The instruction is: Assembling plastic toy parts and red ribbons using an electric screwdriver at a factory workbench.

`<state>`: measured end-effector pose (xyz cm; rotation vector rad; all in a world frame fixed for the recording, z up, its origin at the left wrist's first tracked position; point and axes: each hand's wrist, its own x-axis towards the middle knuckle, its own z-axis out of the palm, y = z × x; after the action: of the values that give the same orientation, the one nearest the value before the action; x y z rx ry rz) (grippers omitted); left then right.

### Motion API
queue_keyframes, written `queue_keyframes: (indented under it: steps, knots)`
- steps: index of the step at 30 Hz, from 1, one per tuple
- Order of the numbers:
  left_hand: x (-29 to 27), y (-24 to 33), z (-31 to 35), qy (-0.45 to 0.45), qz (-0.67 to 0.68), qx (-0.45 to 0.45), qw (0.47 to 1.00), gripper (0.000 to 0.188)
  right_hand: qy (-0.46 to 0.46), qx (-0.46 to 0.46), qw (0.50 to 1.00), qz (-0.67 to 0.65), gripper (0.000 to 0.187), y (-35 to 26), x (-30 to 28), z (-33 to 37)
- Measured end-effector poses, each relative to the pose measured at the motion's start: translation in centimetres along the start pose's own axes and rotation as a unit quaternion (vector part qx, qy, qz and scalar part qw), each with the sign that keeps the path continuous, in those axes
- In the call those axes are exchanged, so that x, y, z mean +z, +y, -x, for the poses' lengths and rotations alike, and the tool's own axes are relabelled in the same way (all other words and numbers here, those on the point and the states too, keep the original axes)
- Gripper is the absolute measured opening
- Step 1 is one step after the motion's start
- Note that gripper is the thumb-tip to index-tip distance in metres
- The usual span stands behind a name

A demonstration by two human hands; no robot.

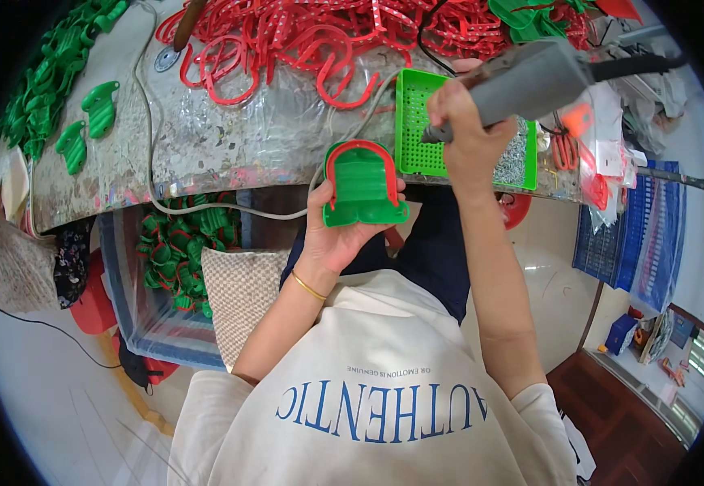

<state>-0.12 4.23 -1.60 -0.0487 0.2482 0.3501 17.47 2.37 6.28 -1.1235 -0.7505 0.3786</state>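
My left hand (pixel 332 240) is closed round the lower part of a green plastic piece (pixel 360 185), holding it up just off the table's near edge. A red arched plastic strip (pixel 362 145) sits around the inside of that piece's rim. Gripped in my right hand (pixel 472 134) is a grey electric screwdriver (pixel 534 74). Its tip points left, over a green perforated basket (pixel 403 121), to the right of the green piece and apart from it. Small metal screws (pixel 512 162) lie in the basket's right part, partly hidden by my wrist.
Red dotted strips (pixel 303 40) are heaped along the table's far side. Green plastic parts (pixel 40 89) pile up at the left. Below the table, a lined blue crate (pixel 137 324) holds several red-and-green pieces. A grey cable (pixel 151 146) crosses the tabletop. Orange-handled scissors (pixel 564 152) lie right of the basket.
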Motion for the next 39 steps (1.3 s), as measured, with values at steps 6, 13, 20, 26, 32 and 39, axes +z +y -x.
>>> queue_keyframes:
  steps: [6, 13, 20, 26, 32, 39]
  knots:
    - [-0.4, -0.3, -0.4, 0.008, -0.008, 0.009, 1.0, 0.071, 0.024, 0.037, 0.998, 0.037, 0.02, 2.1, 0.1, 0.5]
    - [-0.7, -0.3, -0.5, 0.017, -0.017, 0.01, 1.0, 0.07, 0.021, 0.049, 0.998, 0.04, 0.018, 3.1, 0.2, 0.3]
    - [-0.9, -0.1, -0.6, 0.027, -0.011, 0.009, 1.0, 0.068, 0.024, 0.045, 0.998, 0.045, 0.019, 4.1, -0.1, 0.4]
    - [-0.9, 0.0, -0.7, 0.029, -0.005, 0.009, 1.0, 0.069, 0.02, 0.037, 0.998, 0.055, 0.018, 4.1, -0.2, 0.3]
    - [-0.9, -0.1, -0.7, 0.024, 0.009, 0.003, 1.0, 0.069, 0.021, 0.043, 0.998, 0.051, 0.017, 4.1, 0.0, 0.5]
    - [-1.1, -0.1, -0.7, 0.029, 0.006, 0.003, 1.0, 0.068, 0.022, 0.044, 0.998, 0.043, 0.017, 4.1, 0.2, 0.6]
